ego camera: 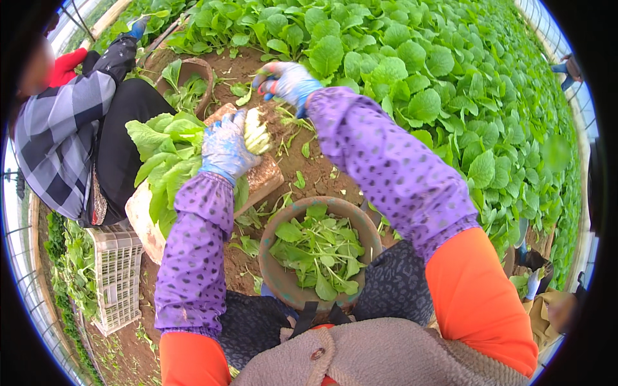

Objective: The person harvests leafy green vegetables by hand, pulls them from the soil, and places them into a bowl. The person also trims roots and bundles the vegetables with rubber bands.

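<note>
My left hand, in a soiled blue-and-white glove, grips a bunch of leafy greens. Its pale stem ends point away from the sleeve, and the broad leaves hang to the left. Beneath the bunch lies a dirt-stained, pale block-like thing, partly covered by hand and leaves. My right hand, gloved too, hovers over the soil beside the growing plants with its fingers bent. Something red shows among those fingers; whether they hold anything is unclear. Between my knees stands a round tub with loose leaves inside.
Dense green plants fill the right and far side. At left sits a person in a checked top, near another tub with greens. A white plastic crate stands lower left. Leaf scraps litter the bare soil. More people are at the right rim.
</note>
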Available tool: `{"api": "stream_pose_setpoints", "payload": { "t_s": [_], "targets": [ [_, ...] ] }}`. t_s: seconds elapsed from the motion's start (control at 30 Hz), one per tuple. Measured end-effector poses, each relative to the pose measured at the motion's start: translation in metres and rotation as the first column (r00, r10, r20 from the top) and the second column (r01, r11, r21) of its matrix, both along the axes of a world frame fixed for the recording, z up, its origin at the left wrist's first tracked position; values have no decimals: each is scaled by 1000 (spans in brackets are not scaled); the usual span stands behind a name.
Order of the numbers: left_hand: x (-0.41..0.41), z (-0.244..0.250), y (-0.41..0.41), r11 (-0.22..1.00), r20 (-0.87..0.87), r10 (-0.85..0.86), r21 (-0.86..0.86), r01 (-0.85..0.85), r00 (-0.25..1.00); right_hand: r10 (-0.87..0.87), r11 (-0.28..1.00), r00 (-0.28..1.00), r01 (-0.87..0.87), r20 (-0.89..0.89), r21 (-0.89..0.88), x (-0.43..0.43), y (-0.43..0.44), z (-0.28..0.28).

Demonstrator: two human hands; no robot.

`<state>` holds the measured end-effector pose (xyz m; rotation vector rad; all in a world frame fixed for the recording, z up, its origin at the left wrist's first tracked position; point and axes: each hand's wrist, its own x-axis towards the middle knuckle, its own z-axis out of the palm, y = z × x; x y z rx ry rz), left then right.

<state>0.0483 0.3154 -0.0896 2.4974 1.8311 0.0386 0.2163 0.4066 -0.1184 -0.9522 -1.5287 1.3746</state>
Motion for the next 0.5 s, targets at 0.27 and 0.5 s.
{"api": "stream_pose_setpoints", "payload": {
  "t_s": [0.27, 0.5],
  "targets": [
    [-1, 5, -1, 999, -8, -4, -33, 4, 1000, 101, 994, 734, -102, 672, -37, -54, 33, -14],
    [-2, 1, -5, 999, 12, -30, 13, 30, 999, 27, 985, 633, -149, 773, 88, -53, 24, 9]
  ]
}}
